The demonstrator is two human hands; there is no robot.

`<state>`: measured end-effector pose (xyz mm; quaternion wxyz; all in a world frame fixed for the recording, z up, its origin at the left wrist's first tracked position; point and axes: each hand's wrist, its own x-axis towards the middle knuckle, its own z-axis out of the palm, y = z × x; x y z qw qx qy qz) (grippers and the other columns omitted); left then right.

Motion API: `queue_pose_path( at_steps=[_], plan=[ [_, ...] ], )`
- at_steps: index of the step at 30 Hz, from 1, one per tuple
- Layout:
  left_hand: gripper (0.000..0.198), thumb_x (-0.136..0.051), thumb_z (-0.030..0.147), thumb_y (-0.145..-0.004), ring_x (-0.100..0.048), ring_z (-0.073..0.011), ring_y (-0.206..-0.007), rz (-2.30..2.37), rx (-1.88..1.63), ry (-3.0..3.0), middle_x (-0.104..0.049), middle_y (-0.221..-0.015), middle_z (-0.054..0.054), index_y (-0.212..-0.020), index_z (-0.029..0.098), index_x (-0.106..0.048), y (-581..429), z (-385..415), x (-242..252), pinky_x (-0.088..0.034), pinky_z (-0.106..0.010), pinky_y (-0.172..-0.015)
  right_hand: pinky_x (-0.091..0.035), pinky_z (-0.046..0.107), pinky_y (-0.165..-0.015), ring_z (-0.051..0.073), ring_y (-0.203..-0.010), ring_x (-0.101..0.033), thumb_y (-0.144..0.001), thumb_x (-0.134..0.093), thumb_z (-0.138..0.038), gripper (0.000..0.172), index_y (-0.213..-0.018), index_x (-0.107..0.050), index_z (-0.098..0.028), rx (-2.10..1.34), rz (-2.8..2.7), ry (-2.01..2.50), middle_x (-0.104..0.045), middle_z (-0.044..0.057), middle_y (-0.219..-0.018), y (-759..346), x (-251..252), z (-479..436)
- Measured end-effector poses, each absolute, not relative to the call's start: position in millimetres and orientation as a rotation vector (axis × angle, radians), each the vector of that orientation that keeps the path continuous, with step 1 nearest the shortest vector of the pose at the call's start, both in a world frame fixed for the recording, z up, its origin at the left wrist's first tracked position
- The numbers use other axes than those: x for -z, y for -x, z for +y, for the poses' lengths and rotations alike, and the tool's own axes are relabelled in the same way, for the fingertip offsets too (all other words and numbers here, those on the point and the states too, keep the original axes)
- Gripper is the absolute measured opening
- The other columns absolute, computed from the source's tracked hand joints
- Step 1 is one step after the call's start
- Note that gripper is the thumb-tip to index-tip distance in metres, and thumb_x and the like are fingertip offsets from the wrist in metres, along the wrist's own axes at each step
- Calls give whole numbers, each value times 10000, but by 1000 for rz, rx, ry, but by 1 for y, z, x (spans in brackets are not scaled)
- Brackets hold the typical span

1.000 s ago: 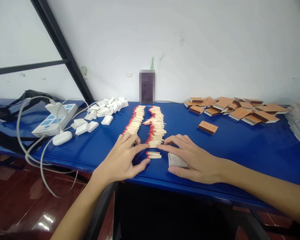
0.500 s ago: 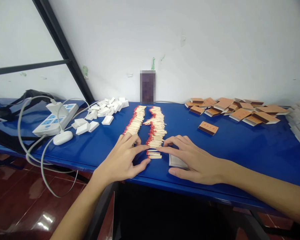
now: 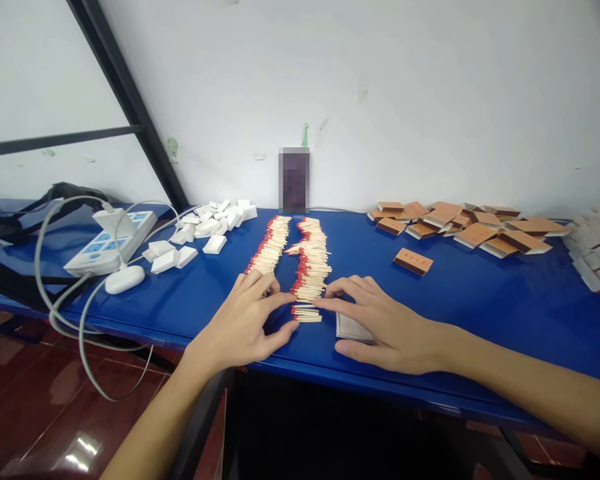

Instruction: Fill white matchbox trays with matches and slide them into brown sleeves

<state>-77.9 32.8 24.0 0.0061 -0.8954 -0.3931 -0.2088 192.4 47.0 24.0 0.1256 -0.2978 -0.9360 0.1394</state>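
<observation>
Two long rows of red-tipped matches lie on the blue table: a left row (image 3: 271, 245) and a right row (image 3: 313, 263). A small group of matches (image 3: 307, 314) sits slightly apart at the right row's near end. My left hand (image 3: 250, 320) is open, its thumb and index fingertip at the red heads beside this gap. My right hand (image 3: 385, 323) is open too, its index fingertip touching the matches' plain ends. Under my right palm lies a white tray (image 3: 353, 328), partly hidden.
White trays (image 3: 214, 245) are heaped at the left back, near a power strip (image 3: 113, 243) with cables. Orange matchbox sleeves (image 3: 475, 235) pile at the right back, one sleeve (image 3: 413, 261) nearer. A dark upright object (image 3: 294, 181) leans on the wall. More boxes (image 3: 597, 247) stand far right.
The view has shifted slightly. Both hands stay almost where they were around the near end of the right row.
</observation>
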Motion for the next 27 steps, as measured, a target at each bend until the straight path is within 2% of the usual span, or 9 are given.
queue_pose_path(
  at_steps=[18,27],
  plan=[
    [230,-583,390,-931,-500,-227,-1000,-1251,644,2856,-564,-1008,-49,-1062,236,-693,79,32,-24,-375,-401,-899,-380,544,-979,299,-1156,-463,-948,-515,-485,516,-1413,-498,-263,-420,-2738,840,-512,135,-1288,-192,-24,47],
    [361,-578,412,-941,-484,-228,-1022,-1265,570,2855,-515,-1052,-49,-1276,283,-610,77,34,-24,-378,-409,-915,-321,608,-1032,314,-1179,-455,-955,-482,-519,573,-1457,-462,-243,-419,-2733,914,-506,145,-1306,-192,-21,47]
  ],
)
